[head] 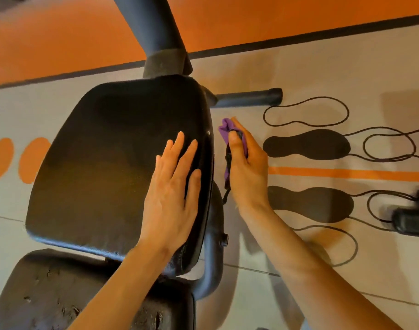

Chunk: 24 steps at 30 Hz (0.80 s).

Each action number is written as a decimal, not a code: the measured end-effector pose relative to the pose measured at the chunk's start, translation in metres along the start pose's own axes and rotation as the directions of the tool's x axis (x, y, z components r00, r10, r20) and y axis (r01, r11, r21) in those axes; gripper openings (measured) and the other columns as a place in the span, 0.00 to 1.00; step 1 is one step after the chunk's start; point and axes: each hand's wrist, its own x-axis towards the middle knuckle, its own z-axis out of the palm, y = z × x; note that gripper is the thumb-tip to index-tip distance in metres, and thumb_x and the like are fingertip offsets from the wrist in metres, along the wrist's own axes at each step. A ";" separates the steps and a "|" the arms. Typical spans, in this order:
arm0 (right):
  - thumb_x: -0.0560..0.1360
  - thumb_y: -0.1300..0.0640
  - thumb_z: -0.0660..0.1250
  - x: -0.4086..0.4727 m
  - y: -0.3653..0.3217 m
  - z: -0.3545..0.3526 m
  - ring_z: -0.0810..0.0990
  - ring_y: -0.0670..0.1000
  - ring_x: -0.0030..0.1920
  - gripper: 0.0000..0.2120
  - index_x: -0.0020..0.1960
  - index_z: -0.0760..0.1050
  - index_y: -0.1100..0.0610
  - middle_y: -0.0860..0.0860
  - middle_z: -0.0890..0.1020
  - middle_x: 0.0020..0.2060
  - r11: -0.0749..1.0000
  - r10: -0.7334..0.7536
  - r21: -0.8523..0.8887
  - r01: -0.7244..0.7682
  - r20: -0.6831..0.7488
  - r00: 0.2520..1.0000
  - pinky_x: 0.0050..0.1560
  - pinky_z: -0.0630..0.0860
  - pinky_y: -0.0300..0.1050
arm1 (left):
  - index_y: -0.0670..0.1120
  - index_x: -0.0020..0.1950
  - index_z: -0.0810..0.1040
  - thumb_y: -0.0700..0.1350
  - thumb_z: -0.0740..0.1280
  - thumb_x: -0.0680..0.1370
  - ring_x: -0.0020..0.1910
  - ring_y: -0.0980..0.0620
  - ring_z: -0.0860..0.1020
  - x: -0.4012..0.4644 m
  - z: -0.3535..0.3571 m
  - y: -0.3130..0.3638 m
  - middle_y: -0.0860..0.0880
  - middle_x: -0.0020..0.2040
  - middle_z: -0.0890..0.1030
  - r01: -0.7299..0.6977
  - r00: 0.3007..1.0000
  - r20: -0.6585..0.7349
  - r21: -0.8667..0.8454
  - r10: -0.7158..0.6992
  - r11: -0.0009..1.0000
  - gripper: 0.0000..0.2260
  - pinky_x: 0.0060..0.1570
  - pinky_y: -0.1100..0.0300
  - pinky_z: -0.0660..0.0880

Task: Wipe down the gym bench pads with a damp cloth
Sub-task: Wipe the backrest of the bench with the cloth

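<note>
The left hand (174,191) lies flat, fingers spread, on the large black vinyl bench pad (113,158) near its right edge. The right hand (247,167) grips a crumpled purple cloth (227,131), pressing it against the pad's right side; a cracked, worn black lower pad (61,294) sits just below.

Black, faintly glossy vinyl bench pad (108,151); second black pad (61,294), scuffed with pale grey cracks. Purple cloth (226,129), bunched against a black strap (228,160). Dark grey-blue metal frame tube (153,27). Pale grey floor (322,67) printed with a broad orange band, 2 orange ovals (18,158), 1 thin orange stripe (346,173), 2 solid black footprint shapes (306,144) and thin black footprint outlines (306,110).
</note>
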 end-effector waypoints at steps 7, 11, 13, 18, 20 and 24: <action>0.82 0.54 0.57 0.036 0.005 0.025 0.76 0.36 0.59 0.15 0.66 0.73 0.51 0.40 0.80 0.57 0.994 0.011 0.108 -0.017 0.049 0.999 0.62 0.72 0.32 | 0.55 0.78 0.59 0.51 0.51 0.84 0.78 0.64 0.47 0.013 0.006 -0.001 0.60 0.80 0.53 0.024 1.000 0.006 -0.042 -0.024 0.999 0.22 0.79 0.58 0.45; 0.81 0.58 0.58 0.009 0.014 0.035 0.74 0.37 0.64 0.17 0.70 0.67 0.51 0.42 0.76 0.63 0.969 -0.051 0.246 0.017 0.135 0.990 0.63 0.70 0.32 | 0.54 0.78 0.60 0.48 0.51 0.84 0.79 0.62 0.49 0.012 0.010 -0.001 0.60 0.80 0.55 0.026 0.999 -0.019 -0.089 -0.028 0.996 0.22 0.79 0.52 0.49; 0.80 0.56 0.59 -0.028 0.019 0.033 0.71 0.42 0.68 0.19 0.71 0.64 0.49 0.45 0.73 0.67 0.938 -0.083 0.346 0.028 0.145 0.986 0.68 0.69 0.40 | 0.55 0.78 0.60 0.49 0.51 0.83 0.79 0.61 0.50 0.013 0.010 -0.001 0.60 0.80 0.56 0.025 0.999 -0.026 -0.105 -0.028 0.994 0.22 0.79 0.50 0.49; 0.81 0.54 0.57 0.040 0.010 0.043 0.77 0.39 0.59 0.16 0.68 0.70 0.49 0.41 0.79 0.58 0.986 -0.023 0.165 0.002 0.122 0.992 0.61 0.72 0.37 | 0.56 0.78 0.59 0.49 0.50 0.83 0.79 0.60 0.50 0.013 0.010 0.000 0.61 0.79 0.55 0.023 0.999 -0.027 -0.082 -0.026 0.996 0.22 0.79 0.53 0.48; 0.82 0.52 0.56 0.072 0.009 0.047 0.78 0.39 0.55 0.16 0.68 0.71 0.51 0.43 0.81 0.55 0.997 0.004 0.080 -0.012 0.095 0.995 0.57 0.75 0.36 | 0.56 0.78 0.59 0.49 0.50 0.83 0.79 0.60 0.50 0.014 0.011 0.001 0.61 0.79 0.55 0.026 0.999 -0.032 -0.072 -0.029 0.997 0.22 0.79 0.54 0.48; 0.81 0.60 0.58 -0.013 0.018 0.032 0.74 0.42 0.66 0.18 0.70 0.68 0.54 0.43 0.78 0.63 0.947 -0.075 0.319 0.042 0.091 0.993 0.64 0.71 0.36 | 0.55 0.78 0.59 0.48 0.51 0.83 0.80 0.58 0.51 0.014 0.012 0.001 0.59 0.80 0.56 0.016 0.999 -0.037 -0.061 -0.018 0.998 0.22 0.78 0.47 0.52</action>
